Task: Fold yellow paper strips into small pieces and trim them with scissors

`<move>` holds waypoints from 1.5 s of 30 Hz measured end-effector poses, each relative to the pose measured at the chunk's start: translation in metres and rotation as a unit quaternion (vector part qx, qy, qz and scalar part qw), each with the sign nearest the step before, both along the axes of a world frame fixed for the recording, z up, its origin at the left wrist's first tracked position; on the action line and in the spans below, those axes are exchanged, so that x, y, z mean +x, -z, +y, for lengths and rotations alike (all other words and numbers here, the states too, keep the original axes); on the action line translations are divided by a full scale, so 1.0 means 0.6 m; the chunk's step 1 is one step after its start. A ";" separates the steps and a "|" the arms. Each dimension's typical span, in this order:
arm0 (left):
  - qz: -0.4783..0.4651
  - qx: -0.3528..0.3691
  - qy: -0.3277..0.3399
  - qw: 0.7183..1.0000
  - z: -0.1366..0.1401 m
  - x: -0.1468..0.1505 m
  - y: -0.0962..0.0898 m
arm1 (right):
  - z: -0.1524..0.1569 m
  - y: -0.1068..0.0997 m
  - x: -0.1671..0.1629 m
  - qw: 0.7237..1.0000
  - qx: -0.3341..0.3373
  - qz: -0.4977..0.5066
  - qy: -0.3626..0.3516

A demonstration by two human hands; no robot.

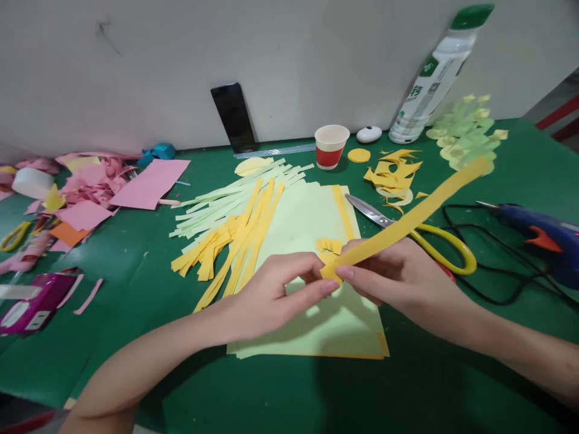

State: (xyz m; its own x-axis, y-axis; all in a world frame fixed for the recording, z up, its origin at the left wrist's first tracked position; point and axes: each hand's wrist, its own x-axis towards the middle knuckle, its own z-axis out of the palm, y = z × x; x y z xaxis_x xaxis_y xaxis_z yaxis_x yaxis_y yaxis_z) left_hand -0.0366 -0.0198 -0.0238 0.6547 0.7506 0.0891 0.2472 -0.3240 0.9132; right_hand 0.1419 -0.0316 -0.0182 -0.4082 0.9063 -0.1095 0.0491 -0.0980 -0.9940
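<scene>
A long yellow paper strip (416,214) slants up to the right from between my hands. My right hand (398,271) pinches it near its lower end, thumb on top. At that same end, the fingertips of my left hand (289,289) close on the strip. Small folded yellow paper pieces (329,246) show just behind the fingertips. Beneath both hands lies a stack of pale green paper sheets (298,223). Loose yellow strips (246,235) and pale green strips (212,205) are spread at its left. Scissors (384,222) with yellow handles lie to the right, partly behind my right hand.
A glue gun (538,226) with a black cord lies at the right. Along the wall stand a phone (233,117), a paper cup (332,147), a white bottle (434,84) and a green paper flower piece (470,132). Pink paper scraps (102,184) and a purple device (38,301) occupy the left.
</scene>
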 end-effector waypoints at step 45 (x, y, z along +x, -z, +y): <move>-0.159 0.122 -0.046 0.979 0.001 0.001 0.021 | 0.009 0.006 0.014 0.987 -0.131 0.037 -0.081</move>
State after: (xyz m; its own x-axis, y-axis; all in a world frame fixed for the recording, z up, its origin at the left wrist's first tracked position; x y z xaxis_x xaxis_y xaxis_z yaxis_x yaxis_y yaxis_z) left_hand -0.0361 -0.0192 -0.0367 0.4962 0.7359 0.4607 0.0011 -0.5312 0.8473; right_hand 0.1500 -0.0262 -0.0220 -0.5616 0.7729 -0.2953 0.0127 -0.3487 -0.9371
